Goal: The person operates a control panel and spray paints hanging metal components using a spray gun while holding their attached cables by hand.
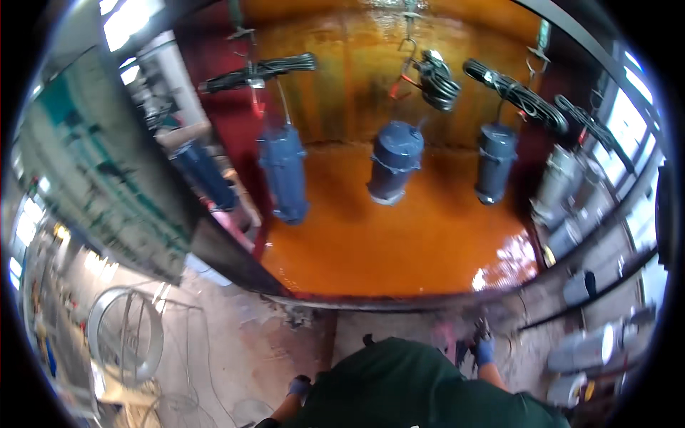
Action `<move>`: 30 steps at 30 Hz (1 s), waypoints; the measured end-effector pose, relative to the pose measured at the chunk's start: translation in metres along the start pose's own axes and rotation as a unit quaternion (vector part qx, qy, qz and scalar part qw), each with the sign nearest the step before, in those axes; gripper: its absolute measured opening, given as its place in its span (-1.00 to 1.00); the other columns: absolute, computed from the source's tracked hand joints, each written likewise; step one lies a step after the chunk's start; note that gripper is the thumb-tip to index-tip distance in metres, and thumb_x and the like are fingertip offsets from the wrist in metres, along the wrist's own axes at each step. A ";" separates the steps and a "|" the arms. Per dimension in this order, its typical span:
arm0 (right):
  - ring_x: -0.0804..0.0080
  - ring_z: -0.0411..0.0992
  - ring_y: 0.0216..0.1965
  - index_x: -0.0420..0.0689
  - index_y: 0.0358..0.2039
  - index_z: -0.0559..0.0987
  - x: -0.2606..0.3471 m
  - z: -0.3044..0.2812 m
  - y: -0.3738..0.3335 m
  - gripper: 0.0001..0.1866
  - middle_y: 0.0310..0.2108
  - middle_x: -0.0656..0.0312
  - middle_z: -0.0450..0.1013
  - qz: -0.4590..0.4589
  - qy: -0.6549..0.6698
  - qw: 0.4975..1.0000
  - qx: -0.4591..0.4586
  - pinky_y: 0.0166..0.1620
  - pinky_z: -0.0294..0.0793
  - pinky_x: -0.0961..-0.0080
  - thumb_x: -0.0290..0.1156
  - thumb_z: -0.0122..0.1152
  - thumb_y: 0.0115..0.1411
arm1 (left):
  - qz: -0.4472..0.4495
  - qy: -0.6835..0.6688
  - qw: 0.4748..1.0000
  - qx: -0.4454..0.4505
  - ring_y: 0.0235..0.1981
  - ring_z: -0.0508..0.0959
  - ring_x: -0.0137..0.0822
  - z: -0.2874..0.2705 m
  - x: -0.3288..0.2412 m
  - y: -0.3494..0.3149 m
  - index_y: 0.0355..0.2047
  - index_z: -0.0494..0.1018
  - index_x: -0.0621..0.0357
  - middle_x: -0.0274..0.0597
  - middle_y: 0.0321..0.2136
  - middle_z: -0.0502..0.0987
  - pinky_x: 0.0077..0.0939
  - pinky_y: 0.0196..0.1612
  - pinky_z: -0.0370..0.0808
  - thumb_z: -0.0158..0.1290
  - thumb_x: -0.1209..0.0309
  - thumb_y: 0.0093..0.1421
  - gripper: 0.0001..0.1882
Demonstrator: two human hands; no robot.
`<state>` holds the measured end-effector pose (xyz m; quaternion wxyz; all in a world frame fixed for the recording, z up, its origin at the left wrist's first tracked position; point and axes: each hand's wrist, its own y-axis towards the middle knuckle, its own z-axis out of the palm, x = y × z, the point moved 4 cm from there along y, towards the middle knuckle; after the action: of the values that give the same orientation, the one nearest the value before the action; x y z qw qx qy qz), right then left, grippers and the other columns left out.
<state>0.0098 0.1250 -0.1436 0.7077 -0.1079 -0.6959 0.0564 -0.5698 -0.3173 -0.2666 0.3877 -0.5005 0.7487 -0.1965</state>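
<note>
My right hand (486, 352), in a blue glove, is low in front of me, closed around a dark, metallic tool that looks like a spray gun (482, 329). At my left side hangs my left hand (300, 387), also gloved; its fingers are small and blurred. Ahead, grey cylindrical pumps hang from hooks inside a booth: a left pump (284, 175), a middle pump (395, 162) and a right pump (496, 162). A coiled black cable (437, 82) hangs above the middle one. Both hands are apart from the pumps.
Wet orange liquid covers the booth floor (399, 250), behind a dark front edge (371, 303). More pumps (556, 185) hang at the right, and one (203, 175) at the left. Grey cylinders (585, 348) lie at the lower right. A metal ring (93, 335) stands lower left.
</note>
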 end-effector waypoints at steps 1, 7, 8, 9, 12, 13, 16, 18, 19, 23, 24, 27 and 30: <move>0.53 0.40 -0.46 -0.08 0.14 0.57 0.017 0.018 -0.013 -0.63 -0.28 0.29 0.57 0.094 0.154 0.983 0.040 -0.42 0.46 0.46 -0.46 0.24 0.33 | -0.019 0.012 1.000 0.017 0.05 0.64 0.01 0.004 0.014 -0.003 -0.04 0.65 0.09 0.04 -0.03 0.67 -0.18 0.11 0.56 0.15 0.19 0.26 -0.65; 0.37 0.57 -0.49 -0.13 -0.18 0.60 0.007 0.008 -0.035 -0.74 -0.39 0.12 0.61 0.144 -0.175 0.964 -0.140 -0.45 0.56 0.35 -0.47 0.39 0.09 | -0.034 0.034 0.996 0.076 0.07 0.63 0.01 0.011 0.030 0.006 -0.02 0.65 0.07 0.02 -0.01 0.66 -0.17 0.13 0.55 0.14 0.16 0.26 -0.62; 0.30 0.57 -0.57 -0.17 -0.20 0.63 0.005 0.003 -0.036 -0.72 -0.49 0.13 0.60 0.142 -0.217 0.952 -0.162 -0.51 0.54 0.30 -0.50 0.42 0.03 | -0.023 0.035 0.996 0.079 0.07 0.62 0.01 0.012 0.022 0.014 -0.01 0.65 0.06 0.02 0.00 0.66 -0.17 0.13 0.55 0.14 0.15 0.27 -0.62; 0.30 0.57 -0.57 -0.17 -0.20 0.63 0.005 -0.002 -0.042 -0.72 -0.49 0.13 0.60 0.144 -0.212 0.952 -0.171 -0.51 0.54 0.30 -0.50 0.42 0.03 | -0.013 0.037 0.996 0.079 0.08 0.62 0.01 0.011 0.020 0.019 -0.01 0.65 0.06 0.02 0.00 0.66 -0.17 0.14 0.55 0.13 0.14 0.27 -0.62; 0.22 0.61 -0.45 -0.14 -0.16 0.64 0.016 -0.018 -0.065 -0.49 -0.43 0.12 0.62 0.161 -0.287 0.917 -0.226 -0.37 0.61 0.26 -0.48 0.55 -0.22 | 0.042 0.037 0.995 0.079 0.09 0.62 0.01 0.010 -0.002 0.049 0.00 0.65 0.05 0.01 0.01 0.65 -0.17 0.15 0.54 0.13 0.13 0.27 -0.60; 0.22 0.61 -0.45 -0.14 -0.16 0.64 0.009 -0.027 -0.071 -0.49 -0.43 0.12 0.62 0.164 -0.280 0.916 -0.234 -0.37 0.61 0.26 -0.48 0.55 -0.22 | 0.069 0.037 0.994 0.076 0.09 0.61 0.01 0.010 -0.011 0.058 0.01 0.65 0.04 0.00 0.01 0.65 -0.17 0.15 0.54 0.12 0.12 0.27 -0.60; 0.02 0.62 -0.16 -0.16 -0.15 0.62 -0.001 -0.045 -0.084 -0.46 -0.31 0.03 0.65 0.138 -0.366 0.894 -0.218 -0.06 0.57 0.15 -0.40 0.57 -0.23 | 0.152 0.011 0.986 0.069 0.10 0.61 0.01 0.011 -0.032 0.087 0.02 0.65 0.03 0.00 0.02 0.65 -0.17 0.16 0.54 0.12 0.10 0.28 -0.59; -0.03 0.62 -0.15 -0.15 -0.16 0.62 -0.014 -0.062 -0.086 -0.47 -0.29 -0.01 0.65 0.152 -0.393 0.883 -0.207 -0.06 0.57 0.13 -0.40 0.57 -0.23 | 0.200 -0.031 0.976 0.077 0.12 0.59 0.01 0.014 -0.052 0.097 0.04 0.64 0.02 -0.01 0.07 0.63 -0.16 0.17 0.53 0.10 0.09 0.29 -0.57; -0.08 0.62 -0.15 -0.15 -0.17 0.61 -0.018 -0.066 -0.088 -0.48 -0.28 -0.05 0.65 0.164 -0.424 0.870 -0.189 -0.07 0.57 0.12 -0.40 0.57 -0.23 | 0.206 -0.028 0.975 0.080 0.12 0.59 0.01 0.013 -0.060 0.102 0.04 0.64 0.02 -0.01 0.07 0.63 -0.16 0.17 0.53 0.10 0.09 0.29 -0.57; -0.14 0.61 -0.14 -0.14 -0.19 0.61 -0.027 -0.079 -0.110 -0.49 -0.26 -0.09 0.64 0.177 -0.409 0.872 -0.202 -0.07 0.57 0.09 -0.35 0.56 -0.23 | 0.171 -0.005 0.980 0.099 0.11 0.59 0.00 0.017 -0.077 0.095 0.07 0.59 0.02 -0.02 0.05 0.63 -0.16 0.16 0.53 0.09 0.10 0.30 -0.57; -0.13 0.61 -0.15 -0.14 -0.20 0.62 -0.032 -0.085 -0.112 -0.49 -0.28 -0.09 0.63 0.185 -0.400 0.875 -0.199 -0.07 0.57 0.10 -0.33 0.54 -0.24 | 0.156 -0.003 0.982 0.106 0.10 0.59 0.00 0.016 -0.080 0.091 0.08 0.57 0.02 -0.02 0.05 0.63 -0.16 0.16 0.53 0.09 0.11 0.30 -0.57; -0.08 0.62 -0.13 -0.13 -0.20 0.64 -0.045 -0.096 -0.116 -0.47 -0.26 -0.06 0.64 0.204 -0.383 0.877 -0.204 -0.05 0.59 0.12 -0.29 0.55 -0.28 | 0.107 0.003 0.987 0.120 0.09 0.59 -0.01 0.012 -0.075 0.073 0.11 0.54 0.02 -0.02 0.03 0.63 -0.17 0.16 0.53 0.09 0.12 0.30 -0.56; -0.06 0.62 -0.18 -0.15 -0.24 0.65 -0.023 -0.085 -0.127 -0.51 -0.31 -0.06 0.63 0.203 -0.384 0.877 -0.207 -0.10 0.59 0.14 -0.31 0.51 -0.27 | 0.074 0.009 0.990 0.122 0.08 0.59 -0.02 0.008 -0.065 0.064 0.13 0.50 0.01 -0.02 0.02 0.62 -0.17 0.15 0.53 0.09 0.13 0.30 -0.55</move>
<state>0.0853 -0.0094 -0.1373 0.3192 -0.3605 -0.8718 0.0908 -0.5890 -0.2308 -0.2904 0.4523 -0.3911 0.7575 -0.2620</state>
